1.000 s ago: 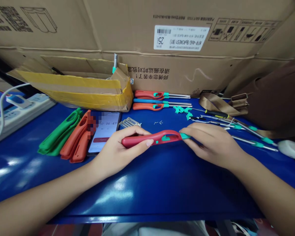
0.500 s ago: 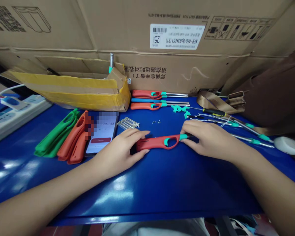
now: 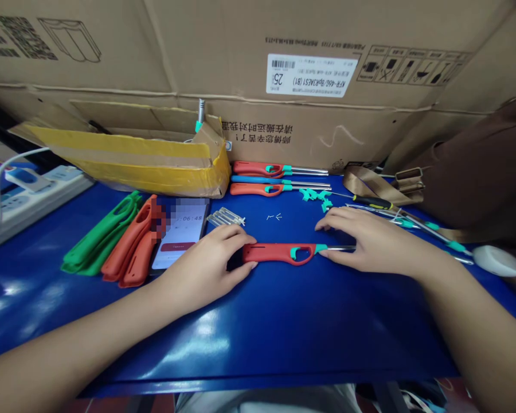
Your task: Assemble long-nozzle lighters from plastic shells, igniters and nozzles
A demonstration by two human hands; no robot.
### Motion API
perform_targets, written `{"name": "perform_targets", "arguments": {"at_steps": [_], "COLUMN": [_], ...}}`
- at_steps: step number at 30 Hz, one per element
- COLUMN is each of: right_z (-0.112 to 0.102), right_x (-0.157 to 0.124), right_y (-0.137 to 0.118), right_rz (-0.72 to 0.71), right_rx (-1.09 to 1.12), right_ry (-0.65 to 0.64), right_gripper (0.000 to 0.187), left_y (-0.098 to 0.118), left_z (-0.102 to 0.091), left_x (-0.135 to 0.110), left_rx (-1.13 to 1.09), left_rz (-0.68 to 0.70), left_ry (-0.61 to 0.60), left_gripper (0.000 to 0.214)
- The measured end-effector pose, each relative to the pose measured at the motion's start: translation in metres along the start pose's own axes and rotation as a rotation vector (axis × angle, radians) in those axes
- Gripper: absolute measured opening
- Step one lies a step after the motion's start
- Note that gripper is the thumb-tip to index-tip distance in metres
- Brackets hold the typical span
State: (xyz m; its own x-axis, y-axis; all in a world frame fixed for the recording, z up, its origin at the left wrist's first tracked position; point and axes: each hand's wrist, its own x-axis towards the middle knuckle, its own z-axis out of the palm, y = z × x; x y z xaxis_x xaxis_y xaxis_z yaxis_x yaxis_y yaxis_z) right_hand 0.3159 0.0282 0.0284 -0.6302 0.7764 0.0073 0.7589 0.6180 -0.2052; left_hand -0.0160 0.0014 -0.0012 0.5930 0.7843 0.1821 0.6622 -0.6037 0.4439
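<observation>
Pinching the red lighter (image 3: 269, 252) by its butt: left hand (image 3: 210, 258). Right hand (image 3: 370, 241) spread around its rod (image 3: 340, 248). Probably light, rigid; grip mid-handle.

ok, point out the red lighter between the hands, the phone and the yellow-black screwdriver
Red lighter (image 3: 269, 252): head view, on its handle
Phone (image 3: 181, 230): head view, on its screen
Screwdriver (image 3: 373, 202): head view, on its handle

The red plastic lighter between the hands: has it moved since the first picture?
Yes: judged against the clear tubes lying on the blue table, the red lighter's handle has shifted rightward in the view.
</observation>
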Motion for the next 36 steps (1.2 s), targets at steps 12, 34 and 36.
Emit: {"name": "perform_targets", "arguments": {"at_steps": [12, 34, 36], "right_z": [0.015, 0.011, 0.014], "right_x": [0.013, -0.005, -0.007], "right_y": [0.007, 0.08, 0.087], "right_rz": [0.116, 0.556, 0.549], "right_rx": [-0.085, -0.267, -0.267], "right_ry": [0.335, 0.362, 0.36], "right_gripper": [0.02, 0.033, 0.031], "left_y": [0.005, 0.008, 0.007], "left_z": [0.004, 0.003, 0.003], "left_x": [-0.001, -0.003, -0.003], "left_rx": [-0.05, 0.007, 0.009], "left_rz": [0.028, 0.043, 0.049], "left_ry": [0.001, 0.039, 0.039], "left_gripper": [0.027, 0.036, 0.035]}}
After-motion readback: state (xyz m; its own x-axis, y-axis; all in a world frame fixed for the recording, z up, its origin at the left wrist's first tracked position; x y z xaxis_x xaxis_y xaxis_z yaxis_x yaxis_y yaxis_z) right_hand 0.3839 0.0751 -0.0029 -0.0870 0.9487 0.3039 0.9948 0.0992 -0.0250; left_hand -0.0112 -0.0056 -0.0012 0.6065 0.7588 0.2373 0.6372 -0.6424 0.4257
